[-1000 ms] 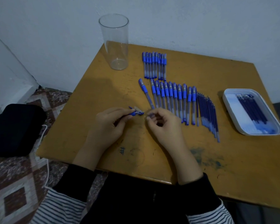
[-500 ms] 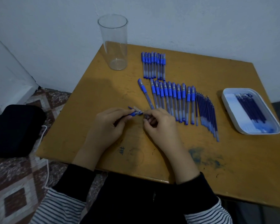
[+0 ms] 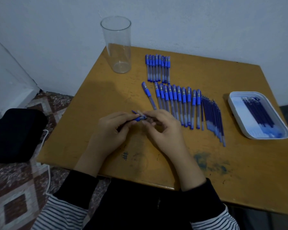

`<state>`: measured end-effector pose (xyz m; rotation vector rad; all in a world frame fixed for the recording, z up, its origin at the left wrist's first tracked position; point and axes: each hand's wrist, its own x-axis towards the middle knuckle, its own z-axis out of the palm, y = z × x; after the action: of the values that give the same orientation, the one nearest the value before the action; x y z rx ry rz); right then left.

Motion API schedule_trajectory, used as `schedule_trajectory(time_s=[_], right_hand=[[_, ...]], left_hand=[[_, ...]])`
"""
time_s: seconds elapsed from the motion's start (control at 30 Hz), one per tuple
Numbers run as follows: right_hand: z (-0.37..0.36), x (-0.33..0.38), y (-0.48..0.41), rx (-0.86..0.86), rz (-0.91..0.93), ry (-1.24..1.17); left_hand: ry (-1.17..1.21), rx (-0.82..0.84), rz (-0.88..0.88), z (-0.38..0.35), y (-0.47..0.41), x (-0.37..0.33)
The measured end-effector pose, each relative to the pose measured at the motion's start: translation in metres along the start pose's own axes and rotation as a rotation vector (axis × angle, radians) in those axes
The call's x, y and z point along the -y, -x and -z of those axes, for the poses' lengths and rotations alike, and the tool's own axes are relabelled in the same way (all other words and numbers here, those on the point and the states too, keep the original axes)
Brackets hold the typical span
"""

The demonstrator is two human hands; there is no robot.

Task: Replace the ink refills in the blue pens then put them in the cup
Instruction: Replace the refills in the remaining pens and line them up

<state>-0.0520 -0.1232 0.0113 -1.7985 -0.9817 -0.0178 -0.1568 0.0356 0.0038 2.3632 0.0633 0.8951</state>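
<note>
My left hand grips a blue pen by its blue end, low over the middle of the wooden table. My right hand pinches the other end of the same pen; its fingers hide that part. A clear plastic cup stands upright and empty at the table's far left corner. A long row of capped blue pens lies just beyond my right hand, with a short row of capped pens behind it. Loose dark-blue refills lie at the right end of the long row.
A white tray holding more refills sits at the table's right side. A single capped pen lies apart at the left of the long row. A black bag and a white cable rest on the patterned rug, left of the table.
My right hand has slid left toward my left hand, so the two pen parts that were apart are now together between my fingertips.
</note>
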Motion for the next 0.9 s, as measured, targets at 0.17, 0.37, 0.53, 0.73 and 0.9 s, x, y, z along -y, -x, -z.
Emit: schedule_trajectory(time_s=[0.17,0.37,0.53,0.73,0.9], right_hand=[[0.005,-0.004,-0.001,-0.033,-0.067,0.012],[0.012,0.009,-0.004,-0.217,-0.31,-0.492],[0.014,0.011,-0.005,-0.355,-0.262,-0.503],[0.014,0.011,-0.004,-0.516,-0.261,-0.446],[0.022,0.007,-0.006,-0.646,-0.307,-0.519]], left_hand=[[0.009,-0.025,-0.009,-0.002,0.0,0.003],[0.031,-0.083,0.037,-0.002,0.0,0.001],[0.005,-0.103,0.048,-0.002,0.0,0.0],[0.014,-0.094,0.091,-0.001,0.0,-0.001],[-0.01,-0.076,0.068,-0.001,-0.002,-0.002]])
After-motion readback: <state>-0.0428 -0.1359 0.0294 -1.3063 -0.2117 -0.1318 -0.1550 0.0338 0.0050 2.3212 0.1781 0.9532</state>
